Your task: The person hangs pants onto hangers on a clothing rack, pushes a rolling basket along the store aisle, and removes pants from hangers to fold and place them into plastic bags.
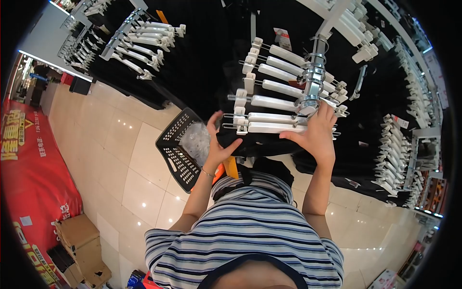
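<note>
In front of me, several white clip hangers (276, 127) hang from a metal display arm (315, 72), with black garments clipped below them. My right hand (318, 130) is at the end of this arm, its thumb along the nearest hanger and its fingers curled over the hanger's far side. My left hand (219, 144) is beside the clips at the left end, thumb and fingers spread on either side of a black garment's edge (228, 138). Whether it presses the cloth is unclear. An orange-yellow tag or card (231, 167) shows just below the left wrist.
A dark perforated basket (180, 164) holding clear plastic (196, 142) stands on the tiled floor, left of my legs. More hanger racks (144, 43) flank me, including one at right (392, 149). Cardboard boxes (82, 236) and a red banner (36, 168) lie far left.
</note>
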Demonstrator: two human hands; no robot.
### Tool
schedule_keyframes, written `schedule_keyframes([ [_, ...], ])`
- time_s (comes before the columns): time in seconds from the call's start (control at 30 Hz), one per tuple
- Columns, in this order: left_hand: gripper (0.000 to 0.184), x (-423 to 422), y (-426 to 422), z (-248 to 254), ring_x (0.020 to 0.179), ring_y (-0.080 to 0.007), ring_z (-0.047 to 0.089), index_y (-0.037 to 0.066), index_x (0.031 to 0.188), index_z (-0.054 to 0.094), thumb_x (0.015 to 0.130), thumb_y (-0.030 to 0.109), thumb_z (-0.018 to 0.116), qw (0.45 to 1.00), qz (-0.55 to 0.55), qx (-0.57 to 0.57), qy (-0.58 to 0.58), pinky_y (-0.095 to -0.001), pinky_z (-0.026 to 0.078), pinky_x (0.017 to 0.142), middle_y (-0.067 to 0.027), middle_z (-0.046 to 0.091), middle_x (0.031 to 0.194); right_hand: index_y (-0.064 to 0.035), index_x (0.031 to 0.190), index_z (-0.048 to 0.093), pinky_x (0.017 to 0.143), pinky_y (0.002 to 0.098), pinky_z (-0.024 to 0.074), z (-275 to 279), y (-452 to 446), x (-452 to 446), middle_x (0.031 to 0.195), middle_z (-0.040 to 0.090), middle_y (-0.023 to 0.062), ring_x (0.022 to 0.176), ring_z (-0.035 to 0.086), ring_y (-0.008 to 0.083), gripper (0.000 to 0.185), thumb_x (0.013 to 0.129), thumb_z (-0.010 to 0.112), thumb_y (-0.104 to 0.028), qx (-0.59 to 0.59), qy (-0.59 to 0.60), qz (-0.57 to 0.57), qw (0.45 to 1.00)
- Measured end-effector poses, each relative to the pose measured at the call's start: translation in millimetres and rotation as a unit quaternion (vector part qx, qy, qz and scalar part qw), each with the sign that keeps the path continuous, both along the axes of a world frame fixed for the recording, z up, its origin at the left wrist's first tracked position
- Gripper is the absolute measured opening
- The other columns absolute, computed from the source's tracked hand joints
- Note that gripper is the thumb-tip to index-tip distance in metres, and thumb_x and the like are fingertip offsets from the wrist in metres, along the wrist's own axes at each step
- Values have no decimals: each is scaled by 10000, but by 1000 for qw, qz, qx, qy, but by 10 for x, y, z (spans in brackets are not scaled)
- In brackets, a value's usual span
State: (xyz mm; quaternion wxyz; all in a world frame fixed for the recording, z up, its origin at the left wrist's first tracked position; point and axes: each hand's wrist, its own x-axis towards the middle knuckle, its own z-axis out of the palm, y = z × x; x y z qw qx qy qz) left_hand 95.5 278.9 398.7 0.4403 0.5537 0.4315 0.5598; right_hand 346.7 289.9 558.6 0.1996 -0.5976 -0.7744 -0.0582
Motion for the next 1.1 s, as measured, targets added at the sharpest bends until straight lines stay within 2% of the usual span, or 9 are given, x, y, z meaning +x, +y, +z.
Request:
schedule_keyframes([
  [0.2,699,-124,104,-155,1142,-194,479,-15,1236,475,626,84,803,994,-66,-74,-41,-329,339,998,-116,507,1244,8,992,530,733,394,422,-46,-17,44,838,555,147,797,520,328,845,462,778,-602,-76,112,4,991],
  [0.27,839,-313,118,-362,1065,-156,524,-21,1322,359,637,128,819,990,-113,36,79,-295,375,965,-82,544,1183,0,957,530,704,394,421,8,-100,30,819,548,148,757,520,325,828,444,790,-595,-86,109,-1,990],
  [0.33,760,-220,14,-315,1030,-155,537,-13,1298,333,724,252,755,991,-28,20,-132,-289,400,934,-65,550,1132,8,913,540,684,388,424,52,-176,11,796,540,144,738,516,320,830,437,778,-628,-97,94,-15,991],
  [0.43,648,-312,259,12,948,-121,504,78,1182,355,777,489,652,890,-155,-143,-404,-259,431,824,-73,505,1092,20,874,544,667,387,428,58,-198,32,785,540,146,734,526,317,826,457,755,-662,-98,77,0,992],
  [0.53,733,-274,708,-3,978,-141,487,84,1226,359,723,480,716,955,-99,-222,-170,-266,431,835,-101,474,1087,24,878,543,666,388,430,14,-178,61,787,541,147,743,536,322,822,464,758,-652,-94,75,20,993],
  [0.73,854,232,1142,198,1008,-219,489,-19,1263,342,639,315,821,950,4,64,306,-324,433,897,-147,468,1085,28,888,538,680,388,430,5,-148,65,794,543,146,745,540,332,801,482,766,-624,-90,89,31,992],
  [0.77,865,307,1174,276,1008,-251,521,-43,1215,360,602,328,845,938,23,126,323,-346,446,881,-166,503,1093,28,891,538,679,389,429,1,-139,69,794,543,145,744,539,332,799,484,765,-622,-86,86,32,992],
  [0.87,879,526,1311,162,998,-278,567,-32,1178,378,560,356,867,993,-52,-31,105,-356,470,844,-172,549,1078,27,900,538,677,391,428,-13,-138,62,793,542,143,743,535,330,795,491,762,-618,-77,82,32,993],
  [1.1,537,740,1393,-4,794,-245,649,8,967,557,596,289,826,991,111,-30,60,-343,501,719,-149,650,845,45,875,541,686,380,424,39,-129,34,772,534,142,740,523,318,793,510,741,-630,-66,61,21,996],
])
